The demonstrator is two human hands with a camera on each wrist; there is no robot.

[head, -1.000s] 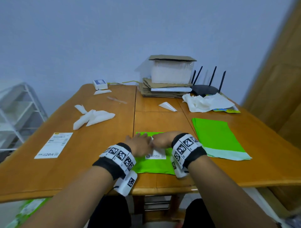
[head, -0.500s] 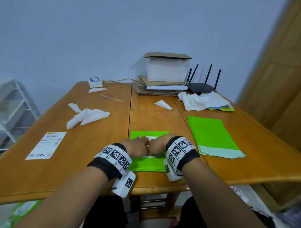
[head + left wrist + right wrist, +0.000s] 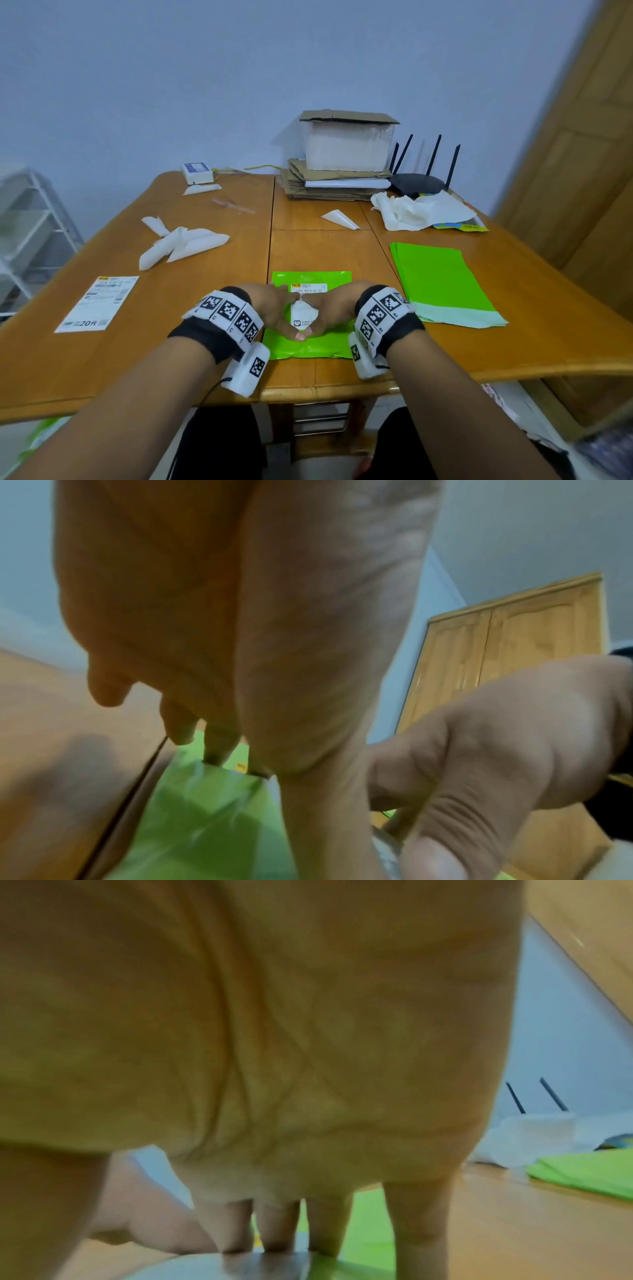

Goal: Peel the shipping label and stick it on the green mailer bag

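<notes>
A green mailer bag (image 3: 308, 350) lies flat near the table's front edge, with a white shipping label (image 3: 303, 313) on its middle. My left hand (image 3: 272, 306) and right hand (image 3: 334, 306) rest side by side on the label, fingers straight and pressing down. The thumb tips meet at its near end. In the left wrist view the left fingers (image 3: 219, 745) touch the bag (image 3: 205, 818), with the right hand (image 3: 496, 750) beside them. In the right wrist view the right fingers (image 3: 277, 1226) press on the pale label (image 3: 205, 1267).
A stack of green mailers (image 3: 442, 281) lies to the right. Another label sheet (image 3: 97, 303) sits at the left, with white backing strips (image 3: 181, 241) behind it. At the back are crumpled paper (image 3: 418, 212), a router (image 3: 418, 183), a box on cardboard (image 3: 346, 147) and a small white box (image 3: 197, 171).
Both hands stayed on the label and opened apart over it. More of the label shows between and beyond them, and the thumbs now meet at its near end.
</notes>
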